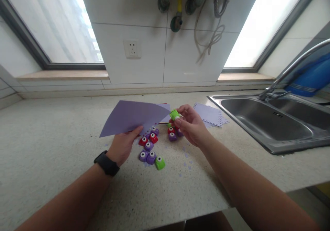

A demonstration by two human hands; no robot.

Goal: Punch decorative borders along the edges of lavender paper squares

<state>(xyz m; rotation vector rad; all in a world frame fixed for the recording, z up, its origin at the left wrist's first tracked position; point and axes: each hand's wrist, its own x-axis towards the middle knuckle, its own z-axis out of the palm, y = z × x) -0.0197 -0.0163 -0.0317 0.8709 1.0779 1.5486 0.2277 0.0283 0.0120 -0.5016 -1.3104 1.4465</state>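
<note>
My left hand grips a sheet of purple paper by its lower edge, thumb on top, and holds it tilted above the counter. In my right hand is a green paper punch, pinched between thumb and fingers. The sheet's right corner meets the punch; whether it sits inside the slot I cannot tell. Below the hands lie several more punches: a green one, a purple one and a red one among them. Another small group, with a purple punch, is beside my right hand.
Purple sheets with punched edges lie behind my right hand. Tiny purple paper bits are scattered on the speckled counter. At the right is a steel sink with a faucet. A tiled wall stands behind.
</note>
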